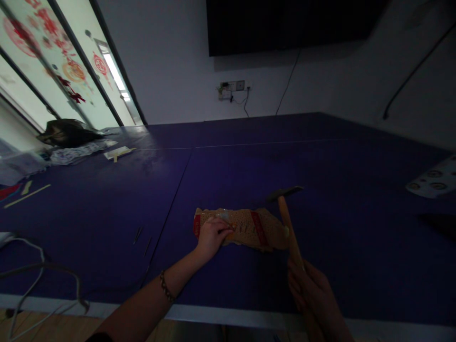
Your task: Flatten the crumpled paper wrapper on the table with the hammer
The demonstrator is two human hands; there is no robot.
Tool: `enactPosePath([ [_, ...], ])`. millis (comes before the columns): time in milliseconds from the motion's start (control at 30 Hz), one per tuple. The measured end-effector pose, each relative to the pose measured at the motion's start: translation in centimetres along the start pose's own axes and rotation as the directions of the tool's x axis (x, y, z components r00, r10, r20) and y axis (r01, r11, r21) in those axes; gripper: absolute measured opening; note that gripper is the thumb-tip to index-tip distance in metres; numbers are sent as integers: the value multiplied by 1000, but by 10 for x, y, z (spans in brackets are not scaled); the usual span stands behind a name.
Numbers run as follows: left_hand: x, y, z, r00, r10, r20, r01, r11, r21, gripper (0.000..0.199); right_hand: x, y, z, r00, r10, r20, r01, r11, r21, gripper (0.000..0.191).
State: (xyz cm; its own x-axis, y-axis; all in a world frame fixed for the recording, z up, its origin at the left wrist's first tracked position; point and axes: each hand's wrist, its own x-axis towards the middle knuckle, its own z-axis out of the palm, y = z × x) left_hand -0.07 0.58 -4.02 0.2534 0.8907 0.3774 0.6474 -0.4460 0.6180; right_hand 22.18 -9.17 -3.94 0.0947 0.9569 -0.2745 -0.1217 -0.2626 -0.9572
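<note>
Right hand (308, 285) grips a hammer (291, 237) beside pocked cardboard (245, 232).
Left hand's (212, 235) fingers lie over it, hold impossible to tell; a misaimed swing could bruise them.

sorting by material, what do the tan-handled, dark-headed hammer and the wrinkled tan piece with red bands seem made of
Tan-handled hammer: handle likely smooth wood, by its even tan; dark head probably dull metal, by its slim shape. Wrinkled tan piece: paper or plastic, uncertain; printed, with one shiny patch.

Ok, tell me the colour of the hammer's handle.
The hammer's handle is orange-brown, seen best in the head view.
</note>
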Motion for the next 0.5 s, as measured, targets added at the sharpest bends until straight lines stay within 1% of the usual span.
enactPosePath([
  [200,1,1,-1,998,-45,36,45,999,-6,10,1,-3,1,1000,-17,-8,17,1000,-5,40],
  [300,2,1,0,998,-48,51,48,999,-13,8,0,-5,0,999,-28,-16,27,999,-35,40],
  [400,2,0,0,997,-46,65,47,999,-13,7,-17,-11,2,1000,-14,-1,13,996,-91,37],
  [467,2,1,1,997,-48,58,50,999,-21,6,-35,-18,7,999,-5,-32,0,988,-152,34],
  [500,2,1,1,997,-47,54,49,998,-30,6,-45,-22,10,1000,-13,-27,8,985,-172,32],
])
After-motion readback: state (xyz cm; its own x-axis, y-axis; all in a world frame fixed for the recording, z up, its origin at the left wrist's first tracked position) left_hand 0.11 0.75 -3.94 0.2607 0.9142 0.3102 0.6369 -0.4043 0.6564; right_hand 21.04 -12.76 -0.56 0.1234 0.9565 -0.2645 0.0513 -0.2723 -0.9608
